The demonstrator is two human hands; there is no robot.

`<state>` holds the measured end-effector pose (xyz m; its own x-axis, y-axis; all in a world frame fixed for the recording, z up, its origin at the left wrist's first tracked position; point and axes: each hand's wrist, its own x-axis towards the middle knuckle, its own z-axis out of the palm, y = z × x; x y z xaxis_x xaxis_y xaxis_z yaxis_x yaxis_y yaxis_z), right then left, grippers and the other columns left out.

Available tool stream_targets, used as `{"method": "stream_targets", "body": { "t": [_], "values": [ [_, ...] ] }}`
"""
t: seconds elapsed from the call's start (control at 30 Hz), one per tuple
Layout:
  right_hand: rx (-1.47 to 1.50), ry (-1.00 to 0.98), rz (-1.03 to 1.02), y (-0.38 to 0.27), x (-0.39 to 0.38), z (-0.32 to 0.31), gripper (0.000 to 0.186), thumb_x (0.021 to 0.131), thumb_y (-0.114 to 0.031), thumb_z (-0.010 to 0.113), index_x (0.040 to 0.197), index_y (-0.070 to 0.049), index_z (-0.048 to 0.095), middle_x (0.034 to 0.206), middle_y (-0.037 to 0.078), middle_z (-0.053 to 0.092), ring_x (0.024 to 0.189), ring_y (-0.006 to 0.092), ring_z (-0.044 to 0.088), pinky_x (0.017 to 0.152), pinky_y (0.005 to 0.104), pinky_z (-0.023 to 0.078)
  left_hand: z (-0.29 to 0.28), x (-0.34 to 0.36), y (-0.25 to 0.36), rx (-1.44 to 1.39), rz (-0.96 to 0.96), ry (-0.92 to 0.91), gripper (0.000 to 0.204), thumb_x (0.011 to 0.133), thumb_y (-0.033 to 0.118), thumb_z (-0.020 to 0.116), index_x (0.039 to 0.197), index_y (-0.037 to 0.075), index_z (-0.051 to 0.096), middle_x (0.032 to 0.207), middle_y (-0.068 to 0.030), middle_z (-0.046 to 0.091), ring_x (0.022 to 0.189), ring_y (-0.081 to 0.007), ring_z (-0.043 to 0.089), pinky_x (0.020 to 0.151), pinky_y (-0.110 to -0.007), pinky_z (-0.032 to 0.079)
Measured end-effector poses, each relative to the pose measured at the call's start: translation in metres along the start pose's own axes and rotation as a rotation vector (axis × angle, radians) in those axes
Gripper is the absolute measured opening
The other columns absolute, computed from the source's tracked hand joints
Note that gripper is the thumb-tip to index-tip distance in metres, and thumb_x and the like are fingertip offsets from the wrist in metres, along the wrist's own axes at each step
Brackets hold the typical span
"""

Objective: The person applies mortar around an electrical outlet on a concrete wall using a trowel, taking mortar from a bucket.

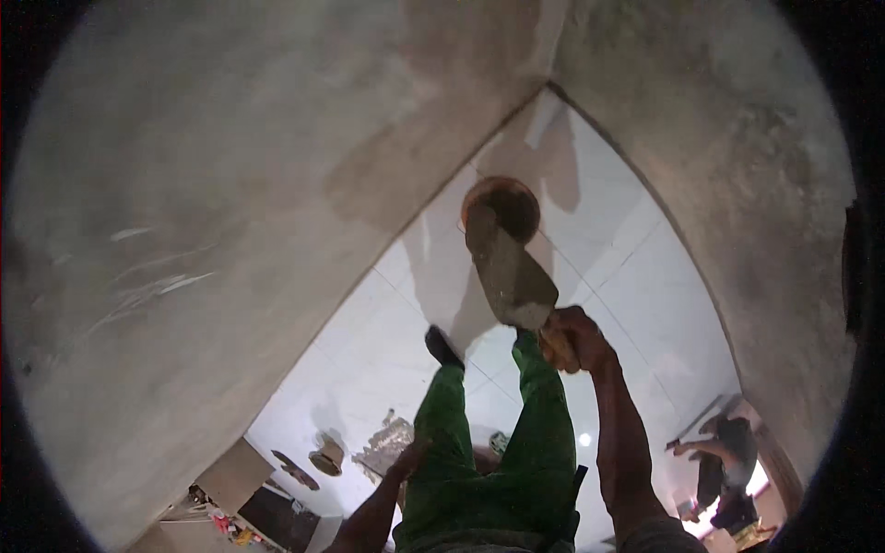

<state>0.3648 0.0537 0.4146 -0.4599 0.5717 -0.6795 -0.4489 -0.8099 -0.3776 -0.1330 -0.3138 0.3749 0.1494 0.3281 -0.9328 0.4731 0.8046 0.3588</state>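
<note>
Gripping a trowel by its wooden handle, the right hand is closed tight around it, blade tilted forward and down, coated in grey mortar. It hangs above the white tiled floor, the blade's tip over a round reddish pan that sits on the tiles, likely so any drips fall back in. Green trouser legs stand just behind, one dark shoe planted on the tiles. The left hand is down by the thigh, holding nothing that I can see; how far its fingers are open, I cannot tell. Grey plastered walls rise on both sides and meet in a corner. Mortar patches and a small bowl lie lower left. Another person crouches at lower right.
</note>
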Motion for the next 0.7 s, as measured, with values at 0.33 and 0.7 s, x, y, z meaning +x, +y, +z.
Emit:
{"method": "stream_targets", "body": {
  "t": [0.33, 0.7],
  "values": [
    [-0.342, -0.442, -0.278, 0.019, -0.104, 0.294, 0.058, 0.102, -0.051, 0.059, 0.118, 0.004, 0.065, 0.074, 0.012, 0.066, 0.056, 0.0179, 0.060, 0.047, 0.0313, 0.047, -0.164, -0.118, 0.119, -0.565, 0.378, 0.082, 0.045, 0.095, 0.001, 0.065, 0.139, -0.005, 0.057, 0.134, -0.0184, 0.064, 0.123, -0.0318, 0.063, 0.103, -0.056, 0.054],
    [-0.323, -0.289, -0.980, 0.076, -0.048, 0.579, 0.044, 0.105, -0.036, 0.064, 0.125, 0.001, 0.053, 0.081, 0.002, 0.057, 0.069, 0.0097, 0.058, 0.065, 0.0286, 0.054, -0.422, -0.510, 0.300, 0.005, 1.281, 1.803, 0.036, 0.108, 0.020, 0.059, 0.133, -0.006, 0.063, 0.119, -0.0124, 0.071, 0.111, -0.0195, 0.066, 0.098, -0.034, 0.054]
  ]
}}
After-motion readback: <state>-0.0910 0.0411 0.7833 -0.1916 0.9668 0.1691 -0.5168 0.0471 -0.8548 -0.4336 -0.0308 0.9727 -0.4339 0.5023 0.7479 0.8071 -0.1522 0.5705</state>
